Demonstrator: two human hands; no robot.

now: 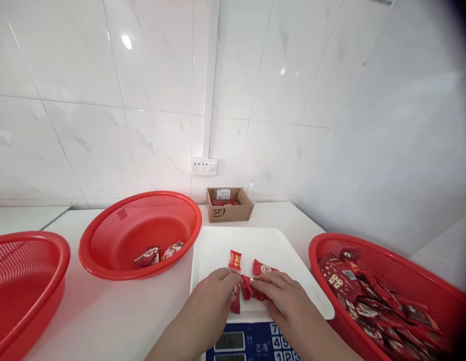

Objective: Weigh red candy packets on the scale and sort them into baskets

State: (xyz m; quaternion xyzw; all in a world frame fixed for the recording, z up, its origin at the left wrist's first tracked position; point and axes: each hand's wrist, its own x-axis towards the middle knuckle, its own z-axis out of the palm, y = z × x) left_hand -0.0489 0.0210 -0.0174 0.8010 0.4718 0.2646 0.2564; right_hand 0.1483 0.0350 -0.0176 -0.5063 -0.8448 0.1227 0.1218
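Note:
Several small red candy packets lie on the white tray of a weighing scale. My left hand is closed at the left of the cluster, its fingertips on a red candy packet. From the right, my right hand curls its fingers over a shiny red wrapped candy; part of it is hidden under the fingers. Just beyond my hands lie a red packet with yellow print and another red packet. The scale's blue keypad panel shows between my wrists.
On the right, a red basket holds many red packets. A red perforated basket at the left holds a few; another red basket stands at the far left. A cardboard box with red packets sits behind the scale, below a wall socket.

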